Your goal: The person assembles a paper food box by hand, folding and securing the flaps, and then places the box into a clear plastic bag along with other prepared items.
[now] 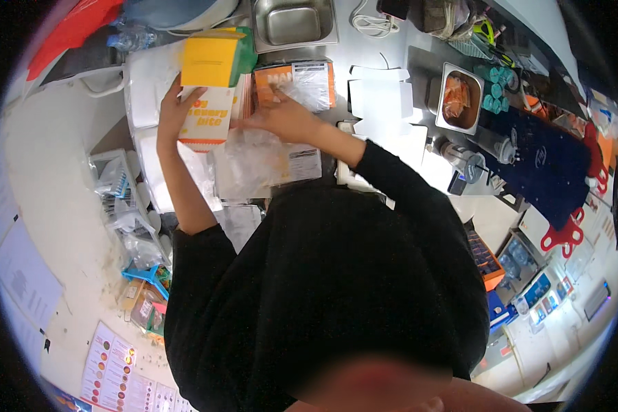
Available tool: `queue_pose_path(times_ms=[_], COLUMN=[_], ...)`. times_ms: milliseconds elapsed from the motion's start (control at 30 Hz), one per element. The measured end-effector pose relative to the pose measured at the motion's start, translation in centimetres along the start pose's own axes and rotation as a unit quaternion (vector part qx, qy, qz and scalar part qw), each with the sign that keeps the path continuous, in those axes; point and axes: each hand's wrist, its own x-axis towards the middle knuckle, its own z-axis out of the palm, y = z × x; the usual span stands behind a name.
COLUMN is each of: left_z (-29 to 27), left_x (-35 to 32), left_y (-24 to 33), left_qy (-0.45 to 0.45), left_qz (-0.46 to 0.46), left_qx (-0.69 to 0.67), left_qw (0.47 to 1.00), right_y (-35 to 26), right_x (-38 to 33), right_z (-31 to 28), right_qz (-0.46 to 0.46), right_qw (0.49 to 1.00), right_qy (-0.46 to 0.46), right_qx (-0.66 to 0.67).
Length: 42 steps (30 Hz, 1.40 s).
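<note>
A printed cardboard carton (206, 113), white with a yellow panel and an orange edge, is held up at the left of the counter. My left hand (174, 118) grips its left side, the thumb over the front and the other fingers hidden behind. A green piece (246, 55) shows behind the yellow panel. My right hand (281, 118) reaches in from the right, its fingers apart near the carton's striped side; whether they touch it I cannot tell. Below that hand lies crumpled clear plastic wrap (247, 156). An orange flat pack (328, 84) in plastic sits just beyond it.
A steel pan (257, 38) stands at the back, with a coiled white cable (374, 26) beside it. An unfolded white box (381, 103) lies right of my hands. Farther right are a small steel container (441, 113) of orange packets, teal rolls (494, 89) and clear cups (463, 161).
</note>
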Motion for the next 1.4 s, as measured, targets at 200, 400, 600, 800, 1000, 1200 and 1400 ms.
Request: queue_pose_path(times_ms=[200, 400, 600, 800, 1000, 1200, 1400], left_z=[2.0, 5.7, 9.0, 12.0, 11.7, 13.1, 13.5], left_x=[0.2, -0.8, -3.5, -2.8, -3.8, -3.9, -6.0], left_y=[-0.1, 0.1, -0.6, -1.1, -3.7, -2.6, -4.2], left_qy=[0.183, 0.210, 0.232, 0.322, 0.355, 0.360, 0.376], left_qz=[0.102, 0.060, 0.011, 0.060, 0.082, 0.094, 0.014], left_qx=[0.301, 0.428, 0.494, 0.467, 0.435, 0.403, 0.453], left_qw=[0.930, 0.877, 0.838, 0.821, 0.823, 0.836, 0.808], right_y=[0.7, -2.7, -4.3, -1.7, 8.2, 22.4, 25.8], right_x=[1.7, 2.6, 7.4, 13.5, 17.8, 17.2, 20.1], right_z=[-5.6, -16.4, -40.4, -56.4, -57.4, -56.2, -55.6], right_qz=[0.109, 0.112, 0.029, 0.062, 0.261, 0.229, 0.235], right_qw=[0.981, 0.963, 0.925, 0.835, 0.893, 0.861, 0.862], right_qy=[-0.110, 0.093, 0.224, 0.408, 0.343, 0.394, 0.379], right_qx=[0.120, 0.227, -0.306, -0.364, -0.126, -0.226, -0.241])
